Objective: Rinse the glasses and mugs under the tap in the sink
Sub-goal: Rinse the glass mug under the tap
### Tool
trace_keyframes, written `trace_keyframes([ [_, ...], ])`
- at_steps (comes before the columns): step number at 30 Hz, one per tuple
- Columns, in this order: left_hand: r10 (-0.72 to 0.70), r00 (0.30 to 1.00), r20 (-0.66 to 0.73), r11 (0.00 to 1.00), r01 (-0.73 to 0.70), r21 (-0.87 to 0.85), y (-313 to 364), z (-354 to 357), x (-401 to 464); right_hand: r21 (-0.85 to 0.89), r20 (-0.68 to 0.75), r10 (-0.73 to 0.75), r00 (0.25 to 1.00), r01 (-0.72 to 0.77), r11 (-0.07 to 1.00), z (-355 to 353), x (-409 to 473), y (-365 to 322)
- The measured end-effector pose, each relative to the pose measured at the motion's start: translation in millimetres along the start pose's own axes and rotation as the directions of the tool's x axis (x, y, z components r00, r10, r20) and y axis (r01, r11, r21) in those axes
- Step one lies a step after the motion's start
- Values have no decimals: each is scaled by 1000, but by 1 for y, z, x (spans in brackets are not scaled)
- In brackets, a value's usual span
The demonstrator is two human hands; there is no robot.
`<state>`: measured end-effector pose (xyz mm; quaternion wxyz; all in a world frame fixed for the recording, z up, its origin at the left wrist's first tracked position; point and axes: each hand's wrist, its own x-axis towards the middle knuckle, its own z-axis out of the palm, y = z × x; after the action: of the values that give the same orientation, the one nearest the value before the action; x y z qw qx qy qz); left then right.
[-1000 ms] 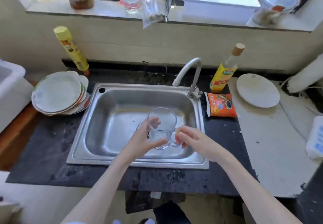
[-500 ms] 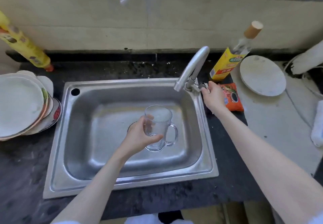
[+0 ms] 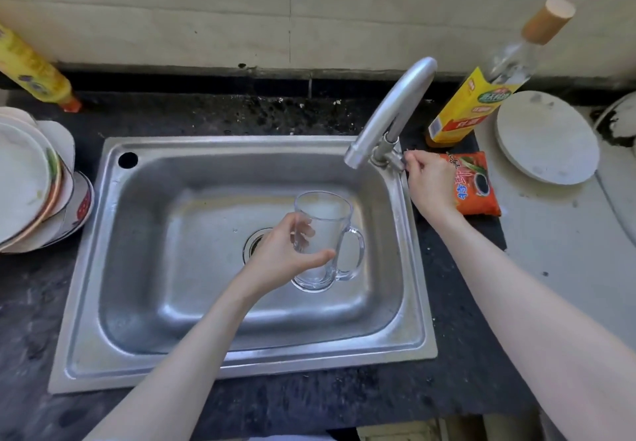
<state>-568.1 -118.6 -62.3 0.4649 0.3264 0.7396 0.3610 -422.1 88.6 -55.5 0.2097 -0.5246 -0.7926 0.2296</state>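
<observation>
At the far left corner of the dark countertop (image 3: 309, 402) a yellow spray can (image 3: 32, 70) leans against the wall, and a stack of plates (image 3: 32, 182) sits at the left edge, just beside the sink (image 3: 241, 359). Over the middle of the basin, above the drain (image 3: 254, 242), the left hand (image 3: 282, 255) holds a clear glass mug (image 3: 321, 237) upright, fingers curled round its left side and thumb across the front, the handle pointing right. The mug's open mouth faces up and it looks empty; whether its base rests on the basin floor I cannot tell. The tap (image 3: 392, 110) rises from the sink's far right corner and its spout ends up and to the right of the mug's rim, so the mug lies short of the outlet and, in my judgement, needs to travel back and right to catch the stream. No water shows. The right hand (image 3: 430, 182) is at the tap's base, fingertips pinching the small handle there, so it is the hand placed to start the flow. Behind it stand an orange packet (image 3: 476, 184) and a bottle with a yellow label (image 3: 478, 96), and a white plate (image 3: 547, 136) lies at the right edge
</observation>
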Motion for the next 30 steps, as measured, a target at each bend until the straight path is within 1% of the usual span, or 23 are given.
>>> trace_keyframes([
  [4, -24, 999, -24, 1000, 24, 13, 0, 6, 1, -37, 4, -48, 999, 48, 998, 3, -4, 1],
  [7, -35, 999, -10, 999, 35, 7, 2, 7, 0, -57, -13, -97, 995, 96, 994, 7, -9, 1],
  [9, -37, 997, -67, 999, 37, -3, -2, 26, 2, -36, 12, -170, 985, 170, 985, 18, -12, 18],
  [10, -33, 996, -80, 999, 33, -13, 0, 26, 5, -42, 10, -182, 983, 183, 982, 22, -12, 19],
  [16, -64, 994, -91, 994, 56, -89, 4, 26, 11, -56, 6, -187, 982, 187, 981, 21, -16, 18],
  [18, -78, 992, -96, 990, 66, -123, 3, 25, 14, -16, 21, -181, 983, 181, 983, 21, -20, 16],
  [21, -82, 993, -89, 990, 70, -123, 1, 24, 16, 67, 86, -100, 991, 95, 993, 18, -32, 10],
  [24, -81, 994, -75, 990, 72, -122, 0, 24, 16, 184, 83, 35, 996, -50, 982, 13, -63, 0],
  [25, -83, 994, -70, 989, 74, -128, 0, 24, 16, 253, 129, 77, 989, -108, 961, 10, -75, -5],
  [26, -85, 994, -67, 988, 76, -137, 0, 25, 16, 341, 236, 110, 965, -189, 921, 7, -86, -9],
  [27, -91, 994, -66, 986, 80, -145, 1, 26, 16, 432, 377, 113, 919, -283, 857, 5, -95, -14],
  [28, -95, 994, -63, 984, 84, -157, 1, 26, 17, 488, 489, 90, 868, -357, 796, 3, -103, -17],
  [29, -99, 994, -55, 982, 89, -169, 2, 27, 17, 507, 543, 62, 837, -386, 770, 2, -108, -19],
  [30, -103, 994, -44, 979, 93, -182, 3, 28, 17, 518, 549, 51, 834, -389, 762, 2, -110, -19],
])
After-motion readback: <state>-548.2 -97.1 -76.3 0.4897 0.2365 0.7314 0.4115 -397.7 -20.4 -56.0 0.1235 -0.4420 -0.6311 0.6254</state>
